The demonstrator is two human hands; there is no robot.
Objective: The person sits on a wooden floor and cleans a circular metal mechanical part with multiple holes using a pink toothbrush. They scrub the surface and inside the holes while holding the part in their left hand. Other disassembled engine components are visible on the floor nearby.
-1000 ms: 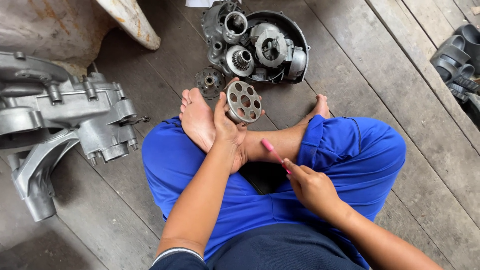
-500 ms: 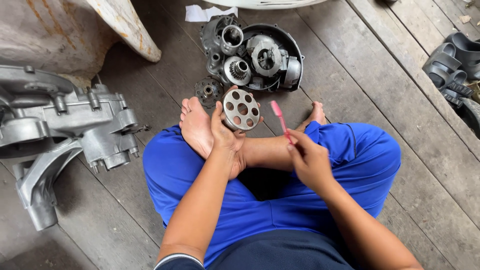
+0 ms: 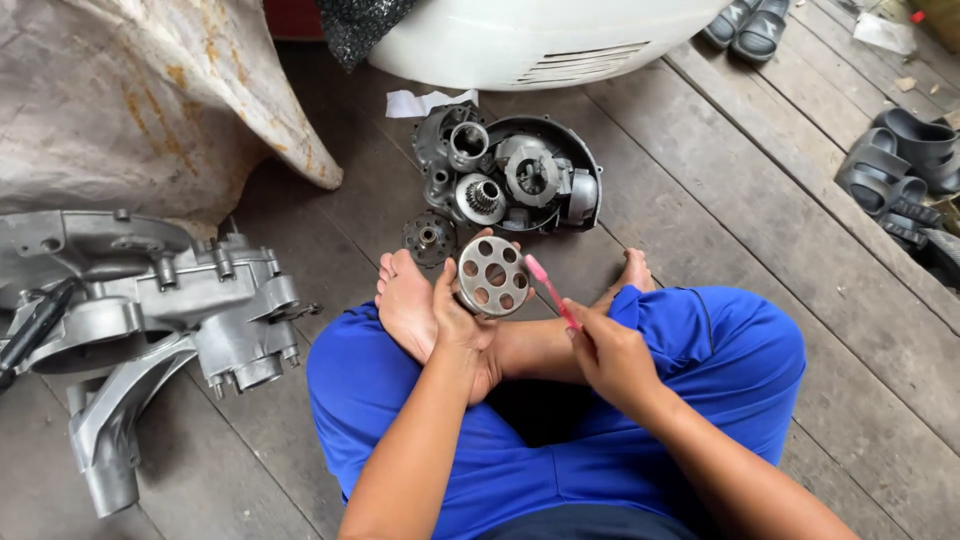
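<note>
Engine casing (image 3: 150, 300), black sandals (image 3: 905, 160)

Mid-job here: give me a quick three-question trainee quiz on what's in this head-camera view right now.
1. True or false: the left hand holds a round metal disc with holes.
2. What is the right hand holding? A) a wrench B) a pink toothbrush C) a rag
3. Fill in: the large silver engine casing lies on the wooden floor to the person's ____.

Key
1. True; the disc stands upright in the fingers, above the crossed legs.
2. B; its head is close beside the disc's right edge, and whether they touch is unclear.
3. Left; the dark round cover full of parts lies ahead of the feet.
</note>
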